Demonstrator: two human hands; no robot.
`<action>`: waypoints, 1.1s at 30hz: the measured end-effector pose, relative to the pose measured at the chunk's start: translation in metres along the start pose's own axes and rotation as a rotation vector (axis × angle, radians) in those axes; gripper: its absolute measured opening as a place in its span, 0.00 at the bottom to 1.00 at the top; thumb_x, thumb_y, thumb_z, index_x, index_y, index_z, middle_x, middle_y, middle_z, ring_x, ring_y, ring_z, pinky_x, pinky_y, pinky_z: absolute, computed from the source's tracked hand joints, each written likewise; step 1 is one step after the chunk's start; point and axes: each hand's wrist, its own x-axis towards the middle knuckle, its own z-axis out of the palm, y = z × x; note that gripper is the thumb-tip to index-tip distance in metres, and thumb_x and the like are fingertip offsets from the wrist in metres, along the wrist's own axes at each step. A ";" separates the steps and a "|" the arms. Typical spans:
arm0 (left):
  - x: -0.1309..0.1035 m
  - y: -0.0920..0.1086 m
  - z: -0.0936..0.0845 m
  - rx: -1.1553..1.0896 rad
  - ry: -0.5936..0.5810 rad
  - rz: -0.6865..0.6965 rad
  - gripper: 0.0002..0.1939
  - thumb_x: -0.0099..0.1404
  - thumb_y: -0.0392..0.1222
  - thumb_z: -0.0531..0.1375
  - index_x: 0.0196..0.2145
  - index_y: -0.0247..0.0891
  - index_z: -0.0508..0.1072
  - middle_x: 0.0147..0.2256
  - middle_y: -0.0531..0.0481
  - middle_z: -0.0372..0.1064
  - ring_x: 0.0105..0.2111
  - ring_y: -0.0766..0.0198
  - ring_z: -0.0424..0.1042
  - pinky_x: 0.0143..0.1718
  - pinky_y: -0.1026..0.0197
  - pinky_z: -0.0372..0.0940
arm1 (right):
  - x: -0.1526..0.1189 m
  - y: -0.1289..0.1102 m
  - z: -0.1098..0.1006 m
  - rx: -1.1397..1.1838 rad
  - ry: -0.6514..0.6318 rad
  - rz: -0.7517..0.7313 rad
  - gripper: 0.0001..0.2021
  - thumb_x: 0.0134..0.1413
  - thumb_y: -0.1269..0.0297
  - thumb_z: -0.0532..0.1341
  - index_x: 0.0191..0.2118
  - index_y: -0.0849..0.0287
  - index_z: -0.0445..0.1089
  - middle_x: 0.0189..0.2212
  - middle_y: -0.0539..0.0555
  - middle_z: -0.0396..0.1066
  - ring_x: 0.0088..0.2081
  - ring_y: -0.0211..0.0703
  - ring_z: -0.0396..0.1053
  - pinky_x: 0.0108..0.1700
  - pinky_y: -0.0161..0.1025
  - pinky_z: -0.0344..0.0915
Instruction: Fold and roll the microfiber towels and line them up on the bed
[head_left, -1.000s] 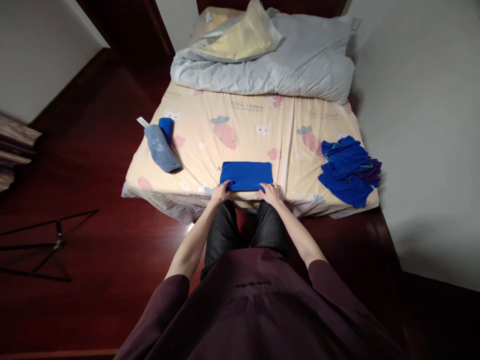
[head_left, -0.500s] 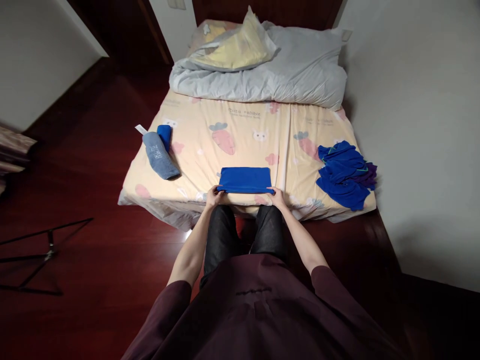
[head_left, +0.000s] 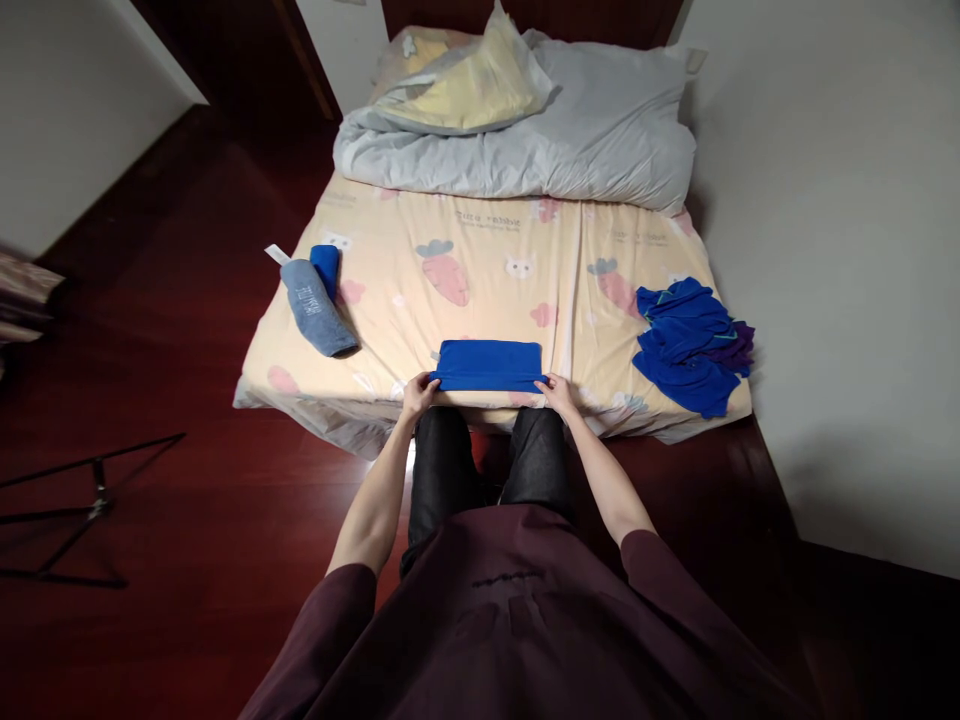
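Observation:
A blue towel (head_left: pixel 489 362), folded into a flat rectangle, lies near the front edge of the bed. My left hand (head_left: pixel 420 392) pinches its near left corner, and my right hand (head_left: pixel 556 391) grips the near right corner. Along the near side, between the hands, the cloth has a narrow turned-over strip. Off to the left, a rolled grey-blue towel (head_left: pixel 315 310) with pale lettering and a white tag rests against a smaller blue roll (head_left: pixel 325 268). At the right edge of the bed sits a crumpled heap of blue cloths (head_left: pixel 684 345), with a purple cloth (head_left: pixel 731 347) partly under it.
The bed (head_left: pixel 390 280) has a pale sheet printed with carrots and rabbits. A grey quilt (head_left: pixel 607 120) and a yellowish pillow (head_left: pixel 472 95) lie at its far end. Black tripod legs (head_left: pixel 97 510) stand on the dark red floor at left. A wall (head_left: pixel 840 250) rises close on the right.
The near edge of the blue towel has been turned over into a strip lying on its upper face. Both hands keep hold of the corners, and the view has shifted slightly.

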 end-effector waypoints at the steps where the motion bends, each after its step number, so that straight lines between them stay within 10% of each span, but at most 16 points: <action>1: 0.000 -0.001 0.000 -0.001 0.006 -0.004 0.22 0.63 0.53 0.60 0.45 0.33 0.78 0.45 0.37 0.80 0.46 0.50 0.79 0.51 0.53 0.72 | 0.000 0.001 0.000 0.026 -0.011 0.013 0.17 0.51 0.47 0.68 0.35 0.58 0.75 0.31 0.55 0.78 0.38 0.50 0.76 0.43 0.44 0.74; 19: 0.011 0.002 0.009 0.048 0.049 -0.259 0.19 0.65 0.51 0.58 0.42 0.34 0.80 0.40 0.41 0.81 0.43 0.53 0.77 0.46 0.57 0.69 | 0.006 -0.003 0.005 0.020 0.028 0.098 0.26 0.48 0.38 0.66 0.21 0.52 0.57 0.18 0.45 0.57 0.25 0.39 0.60 0.27 0.35 0.56; 33: 0.007 0.014 0.008 0.047 0.052 -0.314 0.17 0.65 0.53 0.60 0.37 0.35 0.79 0.36 0.43 0.79 0.41 0.54 0.76 0.42 0.60 0.68 | 0.007 -0.002 0.004 -0.029 0.013 0.139 0.21 0.51 0.42 0.66 0.25 0.55 0.66 0.21 0.49 0.68 0.28 0.42 0.67 0.31 0.35 0.61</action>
